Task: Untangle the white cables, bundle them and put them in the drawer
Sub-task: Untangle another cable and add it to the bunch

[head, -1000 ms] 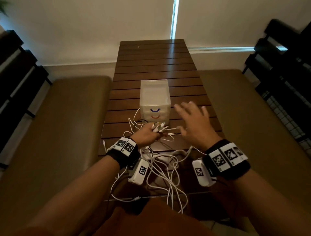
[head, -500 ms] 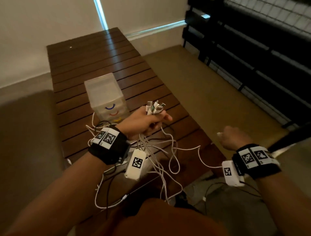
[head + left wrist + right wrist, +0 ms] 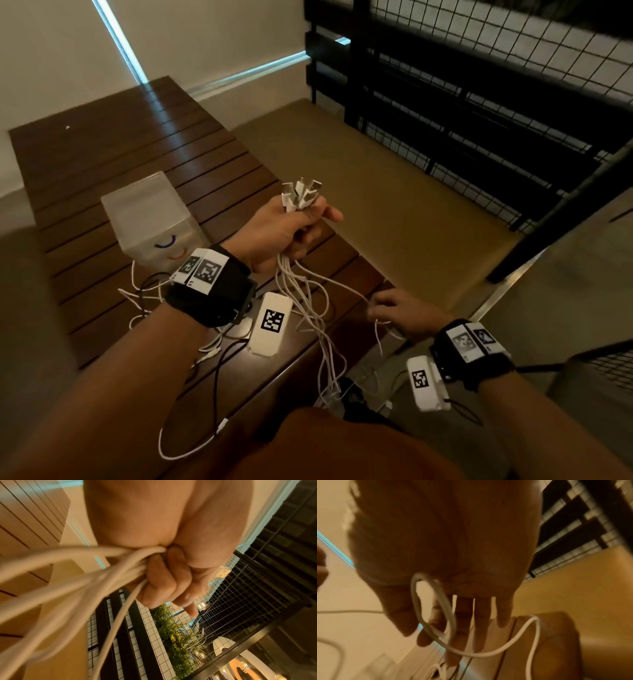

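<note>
My left hand (image 3: 291, 233) is raised above the table and grips a bundle of white cables (image 3: 308, 291) in a fist. Their plugs (image 3: 301, 195) stick up out of it. In the left wrist view the fingers (image 3: 163, 581) curl round the strands (image 3: 85, 585), which fan out below. The cables hang down over the table's near edge in a loose tangle. My right hand (image 3: 397, 311) is lower, by the table's right corner, and pinches a single white cable (image 3: 488, 654) that runs back to the bundle. The translucent drawer unit (image 3: 150, 219) stands shut behind my left wrist.
The slatted dark wooden table (image 3: 137, 154) has tan benches (image 3: 376, 192) on both sides. A black railing with wire mesh (image 3: 479, 85) runs along the right. A black cable (image 3: 219, 377) and more white cable lie on the table near my left forearm.
My left hand has lifted the bundle higher. My right hand, open over the cables a second ago, took one cable, drew it out to the right, and now sits nearer the table's corner.
</note>
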